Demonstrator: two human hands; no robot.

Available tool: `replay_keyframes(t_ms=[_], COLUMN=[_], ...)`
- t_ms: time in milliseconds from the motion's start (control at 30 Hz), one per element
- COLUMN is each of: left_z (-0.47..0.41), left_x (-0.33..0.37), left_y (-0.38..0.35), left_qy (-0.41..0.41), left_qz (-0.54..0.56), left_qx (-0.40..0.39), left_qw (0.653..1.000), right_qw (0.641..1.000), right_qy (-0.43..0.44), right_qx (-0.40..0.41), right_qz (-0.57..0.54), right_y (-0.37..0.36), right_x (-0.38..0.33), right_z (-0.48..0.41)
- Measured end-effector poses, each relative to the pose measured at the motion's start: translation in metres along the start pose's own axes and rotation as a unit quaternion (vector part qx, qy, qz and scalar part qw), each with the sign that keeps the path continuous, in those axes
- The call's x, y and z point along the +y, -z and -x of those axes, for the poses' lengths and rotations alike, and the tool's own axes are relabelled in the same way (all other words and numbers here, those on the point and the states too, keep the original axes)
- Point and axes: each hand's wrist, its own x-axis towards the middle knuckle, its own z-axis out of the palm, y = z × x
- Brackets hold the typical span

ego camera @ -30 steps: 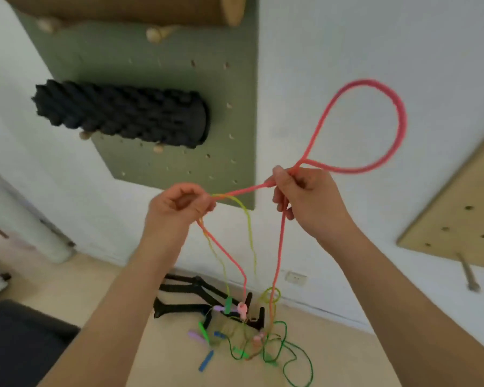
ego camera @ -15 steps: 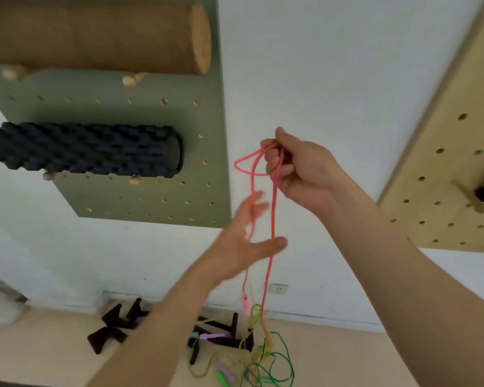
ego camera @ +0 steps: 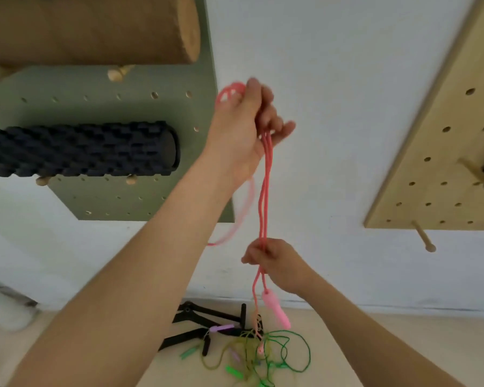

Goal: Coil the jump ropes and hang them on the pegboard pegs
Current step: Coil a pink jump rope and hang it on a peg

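Up high, one pink jump rope (ego camera: 264, 191) hangs in several strands between two hands: the left hand (ego camera: 241, 129) grips its looped top, fingers curled around it, and the right hand (ego camera: 271, 259) pinches the strands lower down. One pink handle (ego camera: 275, 308) dangles below. Tangled green and yellow ropes (ego camera: 263, 356) lie on the floor. Behind, a green pegboard (ego camera: 101, 104) carries two rollers, one smooth cork (ego camera: 90, 26), one knobbly black foam (ego camera: 78, 149); a wooden pegboard (ego camera: 444, 163) hangs right.
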Motion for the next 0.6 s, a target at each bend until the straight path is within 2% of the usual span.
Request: replay_keyframes(t_ms=[67,133,233,300,400,500,533,600], left_z=[-0.007,-0.012,0.011,0.046,0.087,0.097,0.098,0.095], left_x=[0.019,0.015,-0.037,-0.077,-0.112,-0.118,-0.114,-0.100], left_y=[0.002,0.015,0.040,0.049,0.065,0.088,0.093,0.100], left_qy=[-0.045,-0.055,0.071,0.129,0.155,0.157,0.158,0.131], left_qz=[-0.058,-0.162,-0.155,-0.206,-0.225,-0.240,-0.235,-0.236], left_qx=[-0.004,-0.006,-0.078,-0.152,-0.162,-0.127,-0.101,-0.068], left_qw=[0.997,0.985,0.982,0.958,0.948,0.949,0.954,0.960], right_qw=[0.996,0.988,0.958,0.948,0.954,0.941,0.940,0.949], right_qy=[-0.029,-0.001,0.066,0.085,0.090,0.089,0.078,0.041], right_qx=[0.046,0.085,0.121,0.110,0.117,0.204,0.233,0.285], right_qz=[-0.071,-0.129,-0.252,-0.288,-0.262,-0.256,-0.235,-0.127], right_y=[0.008,0.026,0.062,0.081,0.099,0.117,0.124,0.134], right_x=[-0.010,-0.036,-0.087,-0.112,-0.134,-0.141,-0.137,-0.116], right_z=[0.001,0.004,0.005,0.005,-0.002,-0.015,-0.022,-0.037])
